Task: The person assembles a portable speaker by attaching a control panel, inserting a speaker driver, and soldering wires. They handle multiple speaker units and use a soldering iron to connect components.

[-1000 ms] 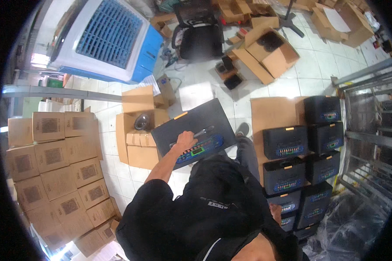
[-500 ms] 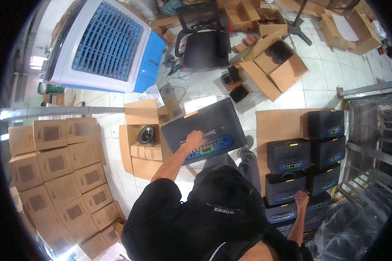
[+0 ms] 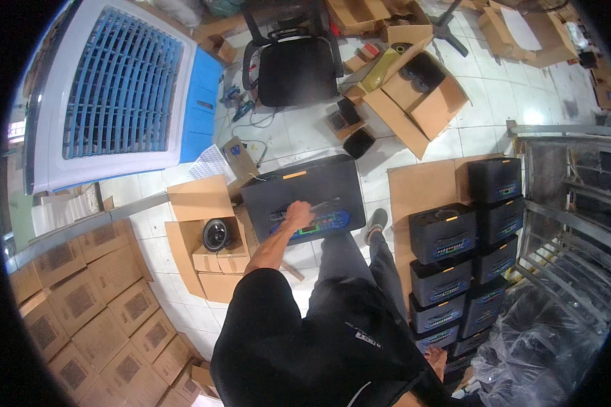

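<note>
My left hand (image 3: 299, 213) is closed around the carrying handle (image 3: 326, 203) of a black speaker box (image 3: 263, 193). A blue-edged control panel (image 3: 327, 223) with a row of knobs shows on the box beside my wrist. At lower right, my right hand (image 3: 436, 359) hangs by a black box (image 3: 436, 338) low in the stacked rows, fingers loosely apart and holding nothing. Whether it touches that box I cannot tell. Several similar black boxes (image 3: 442, 237) with the same panels stand in two columns there.
An open carton (image 3: 217, 286) with a round speaker (image 3: 216, 235) stands left of the held box. Stacked brown cartons (image 3: 102, 292) fill the lower left, below a blue and white air cooler (image 3: 197, 108). A chair (image 3: 295, 71) stands ahead; a metal rack (image 3: 557, 197) is at right.
My right hand has moved down along the black boxes, toward me. The view has shifted, and the held speaker box now appears more level, with my left hand still on its handle.
</note>
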A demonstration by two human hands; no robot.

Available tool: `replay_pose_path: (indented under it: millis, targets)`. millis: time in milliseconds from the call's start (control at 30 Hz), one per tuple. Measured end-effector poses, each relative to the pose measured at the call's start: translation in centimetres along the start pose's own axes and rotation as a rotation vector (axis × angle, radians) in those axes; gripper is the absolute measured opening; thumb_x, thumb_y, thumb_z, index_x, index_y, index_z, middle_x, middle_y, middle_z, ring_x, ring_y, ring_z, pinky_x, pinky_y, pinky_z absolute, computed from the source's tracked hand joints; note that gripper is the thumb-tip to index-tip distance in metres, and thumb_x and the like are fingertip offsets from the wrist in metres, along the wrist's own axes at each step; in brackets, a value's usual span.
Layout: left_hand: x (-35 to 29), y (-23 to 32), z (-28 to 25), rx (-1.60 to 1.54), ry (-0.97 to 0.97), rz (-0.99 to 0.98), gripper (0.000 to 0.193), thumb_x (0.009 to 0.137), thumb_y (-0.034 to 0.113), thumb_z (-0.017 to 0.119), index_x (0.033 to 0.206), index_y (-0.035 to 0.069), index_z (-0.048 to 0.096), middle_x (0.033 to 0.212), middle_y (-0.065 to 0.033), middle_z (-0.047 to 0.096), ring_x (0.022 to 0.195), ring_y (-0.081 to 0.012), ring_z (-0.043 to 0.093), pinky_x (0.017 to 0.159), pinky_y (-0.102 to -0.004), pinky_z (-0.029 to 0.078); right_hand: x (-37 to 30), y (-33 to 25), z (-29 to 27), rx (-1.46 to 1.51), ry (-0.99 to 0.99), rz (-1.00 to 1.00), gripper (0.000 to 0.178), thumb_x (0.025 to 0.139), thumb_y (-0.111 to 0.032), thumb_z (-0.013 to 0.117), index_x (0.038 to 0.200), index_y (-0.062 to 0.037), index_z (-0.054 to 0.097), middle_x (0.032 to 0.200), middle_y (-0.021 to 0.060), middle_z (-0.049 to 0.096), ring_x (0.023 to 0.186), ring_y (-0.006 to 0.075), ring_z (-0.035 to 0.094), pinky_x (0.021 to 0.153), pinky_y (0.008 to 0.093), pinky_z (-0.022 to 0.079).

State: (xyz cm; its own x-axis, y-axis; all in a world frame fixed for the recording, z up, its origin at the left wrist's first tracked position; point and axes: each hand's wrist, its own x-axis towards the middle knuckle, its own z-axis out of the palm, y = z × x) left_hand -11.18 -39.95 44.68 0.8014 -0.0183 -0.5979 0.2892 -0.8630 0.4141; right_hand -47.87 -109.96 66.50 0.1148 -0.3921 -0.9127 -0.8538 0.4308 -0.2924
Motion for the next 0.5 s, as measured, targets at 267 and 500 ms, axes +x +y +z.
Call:
replay_pose_path:
  millis: [267, 500]
  targets:
    - [3.4, -2.6, -1.4, -0.098, -0.209, -0.224, 0.031, 0.080, 0.026, 0.069, 0.095, -0.001, 0.075, 0.096, -0.0248, 0.072, 0.095, -0.0400, 0.071, 0.089, -0.0474, 0.056, -4.2, -4.6, 7.2, -0.694, -0.328, -0.294, 0.047, 0.098, -0.048, 0.057, 0.101, -0.0020, 0.066, 0.085, 0.0098, 0.065, 0.075, 0.0235, 0.061, 0.061, 0.0322, 0.044]
    - [5.0, -3.6, -0.6, 0.071, -0.126, -0.156, 0.028, 0.080, 0.028, 0.072, 0.093, 0.003, 0.076, 0.098, -0.0214, 0.074, 0.094, -0.0376, 0.072, 0.086, -0.0477, 0.057, -4.0, -12.5, 12.0, -0.287, -0.147, -0.276, 0.019, 0.090, -0.018, 0.070, 0.087, 0.0011, 0.071, 0.080, 0.0123, 0.073, 0.076, 0.0181, 0.071, 0.065, 0.0323, 0.053]
